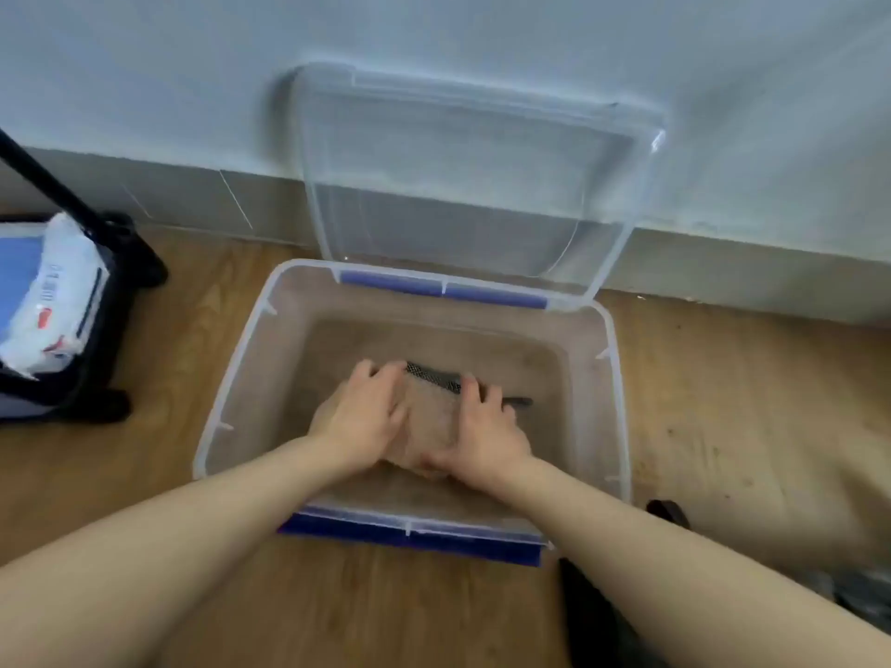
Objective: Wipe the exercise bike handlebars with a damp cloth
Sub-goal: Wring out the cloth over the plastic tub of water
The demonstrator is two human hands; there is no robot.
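Wood-grain floor (pixel 144 474), clear plastic bin (pixel 250 378), left hand (pixel 361 417) and right hand (pixel 487 426) gripping tan cloth (pixel 431 417).

No legible text. White packet (pixel 53 291), far left: blurred dark print and red marks, unreadable.

Two hands (pixel 364 417) (pixel 482 429), one cloth (pixel 431 417), one bin (pixel 619 402), one lid (pixel 458 176), one wipes pack (pixel 53 291).

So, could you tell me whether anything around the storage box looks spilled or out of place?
Nothing stands out: the box sits flat, its lid leans open against the wall, and the left hand and right hand hold the cloth inside.
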